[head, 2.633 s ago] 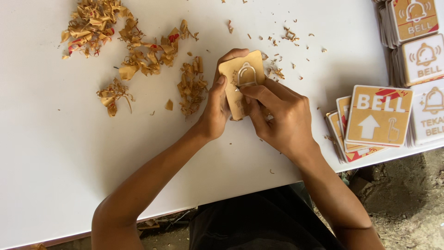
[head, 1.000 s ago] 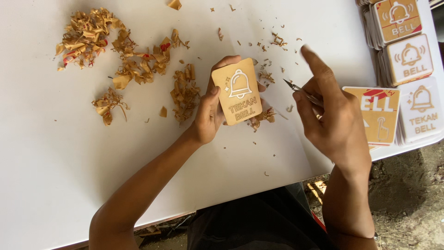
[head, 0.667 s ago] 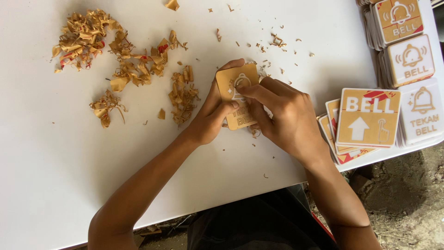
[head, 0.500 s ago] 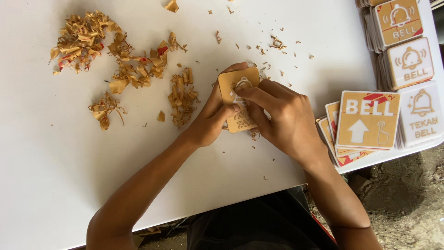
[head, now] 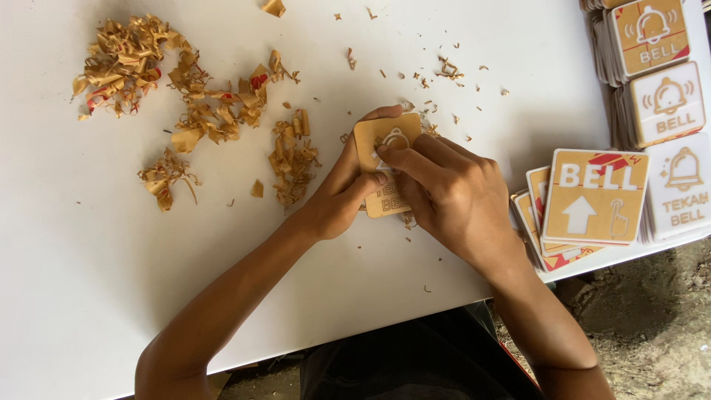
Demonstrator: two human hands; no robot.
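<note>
A person seated at the near edge of a white table [head: 459, 44] works with both bare hands on a small tan plaque [head: 385, 172] bearing a white bell outline, which lies a little right of the table's middle. The left hand [head: 342, 198] is closed around the plaque's left edge, thumb laid across its face and a fingertip hooked over its top corner. The right hand [head: 450, 194] rests on the plaque from the right, fingers curled and the forefinger pressed to the bell figure; whether it pinches a tool cannot be told, since the knuckles hide the fingertips. Curled tan and red peelings [head: 200, 111] lie in heaps toward the far left corner of the table, with a smaller heap [head: 292, 159] just beside the left hand and fine scraps [head: 444, 70] strewn beyond the plaque toward the far edge. At the right edge, a fanned pile of tan signs with a white arrow [head: 592, 196] sits near the right wrist, and taller stacks of bell signs [head: 659, 81] stand along the far right corner. Beneath the table edge, bare dirt ground [head: 652, 326] shows at right.
</note>
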